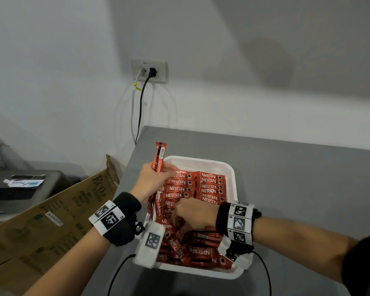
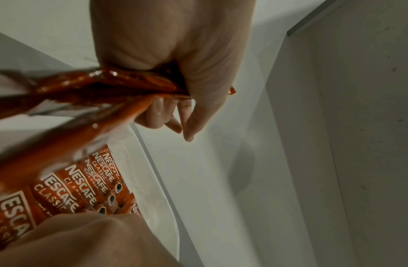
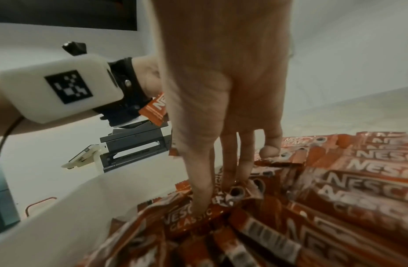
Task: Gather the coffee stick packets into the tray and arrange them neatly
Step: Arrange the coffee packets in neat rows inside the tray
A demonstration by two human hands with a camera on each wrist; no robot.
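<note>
While the head view looks down on a grey counter [image 1: 286, 178], a white tray [image 1: 201, 162] sits near its left edge, packed with red coffee stick packets [image 1: 209, 184]. At the far end they lie in 2 tidy columns; at the near end they lie jumbled at odd angles. The left hand [image 1: 152, 180] is curled round a bundle of packets [image 1: 159, 157] held upright over the tray's left side, 1 packet sticking up past the fingers. The right hand [image 1: 192, 212] reaches down into the middle of the tray, fingers bent into the pile. A cardboard box flap [image 1: 51, 221] leans left of the counter, and a wall socket [image 1: 150, 70] with 2 plugs is on the wall behind.

In the left wrist view, the left hand [image 2: 187, 63] clamps the bundle of packets [image 2: 95, 86] between thumb and curled fingers, above the tray rim [image 2: 157, 173] and the aligned packets [image 2: 84, 180].

In the right wrist view, the right hand [image 3: 226, 90] points straight down, its fingertips [image 3: 200, 204] pressing into the loose packets [image 3: 335, 198]; whether they pinch 1 I cannot tell. The tray's white wall [image 3: 61, 225] runs along the left, with the left wrist's camera box [image 3: 59, 90] above it.
</note>
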